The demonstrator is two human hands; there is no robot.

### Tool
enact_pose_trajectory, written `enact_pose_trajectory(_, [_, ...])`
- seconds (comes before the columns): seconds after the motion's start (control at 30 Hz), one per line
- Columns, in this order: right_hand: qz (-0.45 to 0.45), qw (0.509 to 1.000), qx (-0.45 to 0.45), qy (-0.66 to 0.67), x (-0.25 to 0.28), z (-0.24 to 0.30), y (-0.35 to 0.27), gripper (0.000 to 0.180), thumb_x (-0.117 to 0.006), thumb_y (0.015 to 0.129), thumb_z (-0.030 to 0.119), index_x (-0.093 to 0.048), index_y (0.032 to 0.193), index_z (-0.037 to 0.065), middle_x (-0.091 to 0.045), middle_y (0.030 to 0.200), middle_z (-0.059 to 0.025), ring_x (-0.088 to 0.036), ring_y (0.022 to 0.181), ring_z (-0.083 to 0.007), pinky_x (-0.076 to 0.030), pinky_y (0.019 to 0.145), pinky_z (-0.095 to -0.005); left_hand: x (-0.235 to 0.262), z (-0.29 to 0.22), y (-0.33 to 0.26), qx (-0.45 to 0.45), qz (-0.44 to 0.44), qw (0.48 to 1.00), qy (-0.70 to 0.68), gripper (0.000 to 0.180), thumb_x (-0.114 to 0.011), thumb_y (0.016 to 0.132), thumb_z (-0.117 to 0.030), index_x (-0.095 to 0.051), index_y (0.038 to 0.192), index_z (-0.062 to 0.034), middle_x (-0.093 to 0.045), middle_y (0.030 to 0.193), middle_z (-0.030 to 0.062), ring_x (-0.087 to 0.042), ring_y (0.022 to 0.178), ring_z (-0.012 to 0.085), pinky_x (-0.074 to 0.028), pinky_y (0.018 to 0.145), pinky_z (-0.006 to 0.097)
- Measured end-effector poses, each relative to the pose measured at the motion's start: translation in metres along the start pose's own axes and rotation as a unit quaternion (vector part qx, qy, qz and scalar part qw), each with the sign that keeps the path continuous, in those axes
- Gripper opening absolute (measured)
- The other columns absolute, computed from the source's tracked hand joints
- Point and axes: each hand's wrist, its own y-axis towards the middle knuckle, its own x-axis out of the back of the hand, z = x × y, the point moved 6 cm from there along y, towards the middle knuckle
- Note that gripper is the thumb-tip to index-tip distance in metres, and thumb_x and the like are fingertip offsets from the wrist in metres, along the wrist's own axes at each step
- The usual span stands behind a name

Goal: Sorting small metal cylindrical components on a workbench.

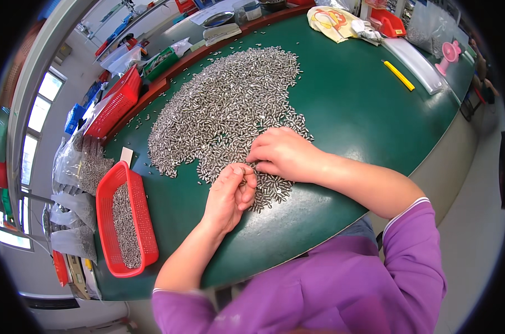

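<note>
A broad heap of small metal pins (pixel 224 94) is spread over the green tabletop, its near end reaching under my hands. My left hand (pixel 230 192) is closed at the near end of the heap, thumb against curled fingers; what lies inside them is too small to make out. Right beside it, my right hand (pixel 286 154) bends over the pins, fingers drawn together and tips down among them. Its fingertips are partly hidden, so their hold does not show. Left of my left hand, a long red plastic basket (pixel 148 239) contains more of the pins.
A yellow cutter knife (pixel 398 75) lies at the right, near a clear plastic sheet (pixel 414 64) and a pink small fan (pixel 448 55). Bags of metal parts (pixel 85 167) crowd the left edge. Another red basket (pixel 116 106) stands behind the brown raised table rim (pixel 247 26).
</note>
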Motion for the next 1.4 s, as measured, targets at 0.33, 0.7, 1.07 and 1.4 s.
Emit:
enact_pose_trajectory(0.33, [-0.115, 0.992, -0.006, 0.051, 0.023, 0.007, 0.007, 0.01, -0.067, 0.079, 0.016, -0.064, 0.087, 0.011, -0.061, 0.09, -0.0021, -0.056, 0.089, -0.0246, -0.046, 0.079, -0.0378, -0.001, -0.001, -0.001, 0.004, 0.001, 1.0, -0.022, 0.015, -0.041, 0.097, -0.015, -0.049, 0.105, -0.004, -0.054, 0.085, 0.0075, -0.042, 0.057, 0.0103, -0.033, 0.045, 0.021])
enact_pose_trajectory(0.7, [-0.075, 0.986, 0.042, 0.144, 0.012, 0.018, 0.005, 0.02, -0.066, 0.08, 0.012, -0.069, 0.1, 0.012, -0.059, 0.098, -0.0036, -0.058, 0.092, -0.0234, -0.048, 0.081, -0.0345, 0.002, 0.0, 0.001, 0.005, 0.005, 1.0, 0.004, 0.014, -0.048, 0.096, -0.011, -0.049, 0.108, -0.0043, -0.055, 0.084, 0.0042, -0.042, 0.055, 0.0064, -0.033, 0.044, 0.018])
enact_pose_trajectory(1.07, [-0.086, 0.988, 0.033, 0.124, 0.022, 0.022, 0.006, 0.013, -0.067, 0.079, 0.016, -0.063, 0.089, 0.009, -0.059, 0.097, -0.006, -0.058, 0.093, -0.0259, -0.048, 0.08, -0.0374, 0.005, 0.001, 0.0, 0.009, -0.008, 0.998, -0.064, 0.007, -0.051, 0.097, -0.014, -0.05, 0.102, -0.0089, -0.056, 0.08, 0.0028, -0.041, 0.054, 0.0045, -0.031, 0.043, 0.016])
enact_pose_trajectory(1.4, [-0.106, 0.994, -0.009, -0.009, 0.023, 0.008, 0.003, 0.019, -0.065, 0.079, 0.015, -0.067, 0.097, 0.01, -0.061, 0.094, -0.0059, -0.058, 0.091, -0.0267, -0.047, 0.082, -0.0394, 0.0, -0.003, -0.001, -0.01, -0.002, 1.0, -0.014, 0.01, -0.047, 0.099, -0.016, -0.052, 0.099, -0.0071, -0.056, 0.081, 0.0045, -0.04, 0.053, 0.0061, -0.031, 0.042, 0.017])
